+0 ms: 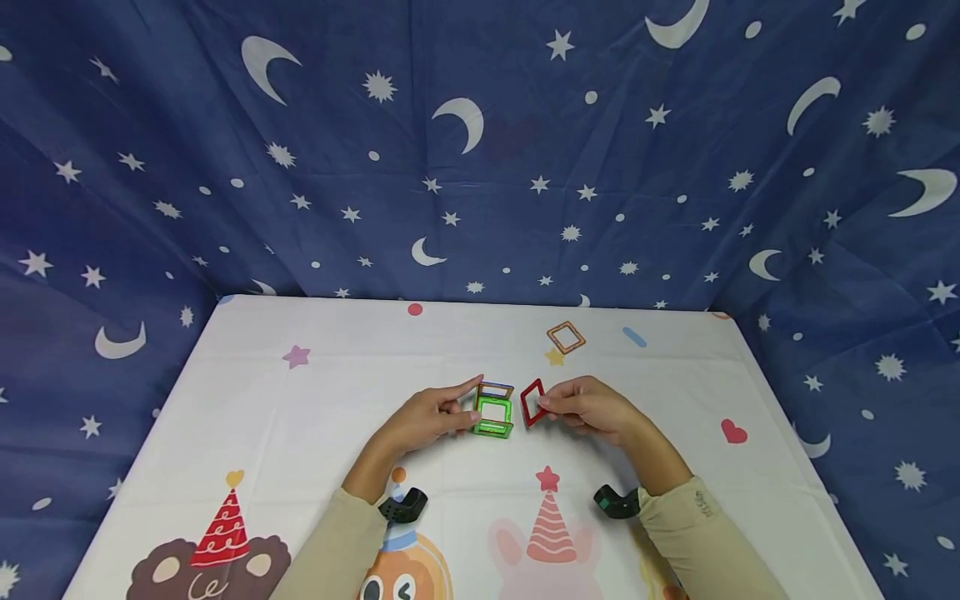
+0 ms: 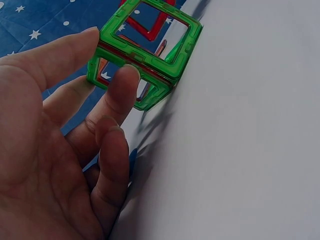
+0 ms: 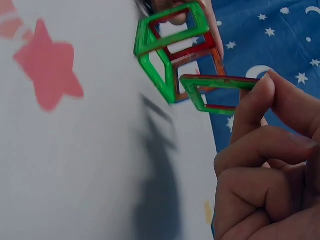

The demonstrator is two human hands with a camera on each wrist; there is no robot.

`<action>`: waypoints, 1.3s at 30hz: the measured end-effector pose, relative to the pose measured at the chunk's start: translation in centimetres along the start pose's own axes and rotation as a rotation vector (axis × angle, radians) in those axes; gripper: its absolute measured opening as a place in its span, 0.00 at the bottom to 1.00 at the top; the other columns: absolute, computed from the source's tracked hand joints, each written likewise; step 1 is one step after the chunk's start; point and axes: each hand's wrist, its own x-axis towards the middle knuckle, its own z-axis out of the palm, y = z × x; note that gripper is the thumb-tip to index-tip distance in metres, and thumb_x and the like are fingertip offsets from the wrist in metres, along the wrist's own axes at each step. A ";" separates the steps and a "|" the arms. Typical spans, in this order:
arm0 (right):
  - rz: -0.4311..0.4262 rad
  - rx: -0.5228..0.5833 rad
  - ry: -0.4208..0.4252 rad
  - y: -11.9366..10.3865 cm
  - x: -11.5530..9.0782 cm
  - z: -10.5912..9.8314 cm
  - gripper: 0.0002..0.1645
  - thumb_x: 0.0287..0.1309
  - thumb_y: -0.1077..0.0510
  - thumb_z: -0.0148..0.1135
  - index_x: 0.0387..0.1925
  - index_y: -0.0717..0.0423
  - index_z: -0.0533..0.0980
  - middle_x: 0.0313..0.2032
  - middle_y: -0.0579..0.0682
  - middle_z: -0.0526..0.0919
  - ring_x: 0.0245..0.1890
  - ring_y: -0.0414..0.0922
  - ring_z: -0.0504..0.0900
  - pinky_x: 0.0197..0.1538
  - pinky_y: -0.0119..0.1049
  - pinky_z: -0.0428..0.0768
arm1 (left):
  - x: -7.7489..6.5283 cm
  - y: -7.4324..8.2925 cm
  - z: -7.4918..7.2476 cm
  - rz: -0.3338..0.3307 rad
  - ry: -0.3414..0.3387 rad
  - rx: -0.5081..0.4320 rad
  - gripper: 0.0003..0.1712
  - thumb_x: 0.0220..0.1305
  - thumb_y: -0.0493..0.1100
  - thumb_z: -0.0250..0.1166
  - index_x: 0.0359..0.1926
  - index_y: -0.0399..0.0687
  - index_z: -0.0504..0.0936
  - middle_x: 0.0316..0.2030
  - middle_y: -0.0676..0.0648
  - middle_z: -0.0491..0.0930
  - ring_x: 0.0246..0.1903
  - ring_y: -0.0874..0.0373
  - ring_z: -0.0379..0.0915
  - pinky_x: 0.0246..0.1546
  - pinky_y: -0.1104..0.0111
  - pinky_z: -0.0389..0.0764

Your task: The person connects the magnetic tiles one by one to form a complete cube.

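Observation:
A small open-framed box of square magnetic tiles (image 1: 492, 430), mostly green with red, orange and purple edges, stands on the table. My left hand (image 1: 427, 417) holds its left side, index fingertip at the back corner and thumb near the front. In the left wrist view the fingers touch the green frame (image 2: 189, 50). Just right of the box, my right hand (image 1: 592, 407) pinches a single square magnetic tile (image 1: 525, 410) between thumb and index finger. That tile looks red from above, but green with a red edge (image 3: 215, 81) in the right wrist view. It is tilted and apart from the box.
An orange square magnetic tile (image 1: 575, 347) lies flat farther back, right of centre. The white tablecloth (image 1: 360, 367) carries printed animals, a heart and stars. Behind the table hangs a dark blue curtain (image 1: 510, 242) with moons and stars.

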 end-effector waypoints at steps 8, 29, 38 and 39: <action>0.014 0.022 0.024 0.1 0.8 1.6 0.15 0.66 0.55 0.67 0.34 0.67 0.81 0.23 0.45 0.79 0.12 0.38 0.55 0.17 0.30 0.54 | 0.1 -0.2 0.0 0.001 0.006 0.017 0.40 0.65 0.56 0.71 0.75 0.65 0.68 0.29 0.43 0.81 0.24 0.58 0.66 0.26 0.71 0.65; 0.009 0.103 0.072 0.8 1.0 5.2 0.12 0.67 0.56 0.66 0.31 0.62 0.79 0.23 0.46 0.83 0.12 0.37 0.57 0.16 0.29 0.54 | 0.2 -0.1 0.0 -0.001 0.003 0.025 0.40 0.64 0.56 0.71 0.75 0.67 0.68 0.29 0.42 0.81 0.23 0.59 0.65 0.26 0.71 0.66; -0.013 0.050 0.048 0.8 1.6 5.2 0.15 0.68 0.55 0.64 0.31 0.63 0.77 0.24 0.48 0.80 0.13 0.38 0.56 0.17 0.29 0.54 | 0.0 0.0 0.0 0.006 -0.005 0.045 0.40 0.66 0.56 0.70 0.76 0.65 0.67 0.29 0.43 0.81 0.22 0.60 0.63 0.24 0.71 0.65; -0.015 0.042 0.049 0.7 1.6 5.2 0.15 0.68 0.55 0.64 0.31 0.63 0.77 0.24 0.48 0.80 0.13 0.38 0.56 0.17 0.30 0.54 | 0.0 -0.1 0.0 0.007 -0.008 0.045 0.40 0.66 0.56 0.70 0.76 0.65 0.66 0.29 0.42 0.81 0.22 0.60 0.63 0.24 0.71 0.65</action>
